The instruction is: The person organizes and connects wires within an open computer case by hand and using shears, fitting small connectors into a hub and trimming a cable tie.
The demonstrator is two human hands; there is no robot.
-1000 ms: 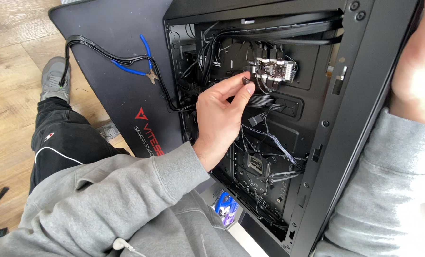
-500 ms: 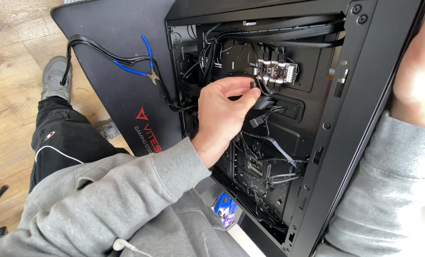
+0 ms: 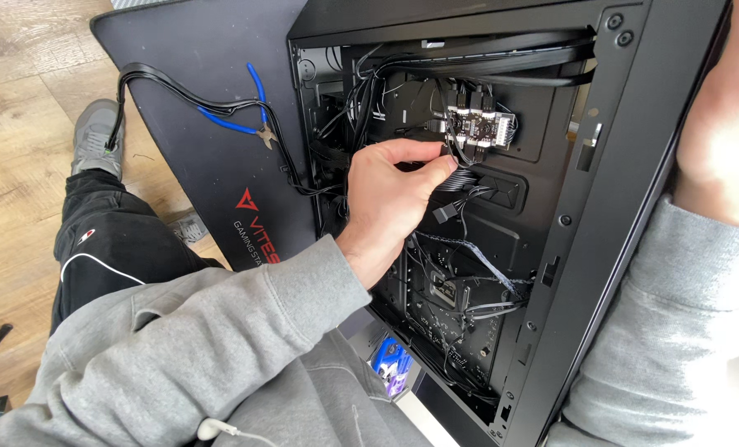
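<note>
A black computer case (image 3: 634, 165) lies open in front of me, its back side full of black cables. My left hand (image 3: 390, 199) reaches inside, thumb and fingertips pinched on a black cable (image 3: 460, 175) just below and left of a small hub board (image 3: 479, 124) with several plugs. My right hand (image 3: 721, 124) rests at the case's outer right edge, partly out of frame. Its fingers are hidden behind the frame, so its grip does not show.
Blue-handled pliers (image 3: 249, 124) and a black cable bundle (image 3: 162, 87) lie on a black desk mat (image 3: 195, 50) left of the case. My leg and grey shoe (image 3: 96, 136) rest on the wooden floor (image 3: 13, 99). A white earbud (image 3: 216, 428) hangs on my grey sweatshirt.
My left hand has turned knuckles-up and closed tighter on the cable under the hub board. The right hand has stayed at the case's edge.
</note>
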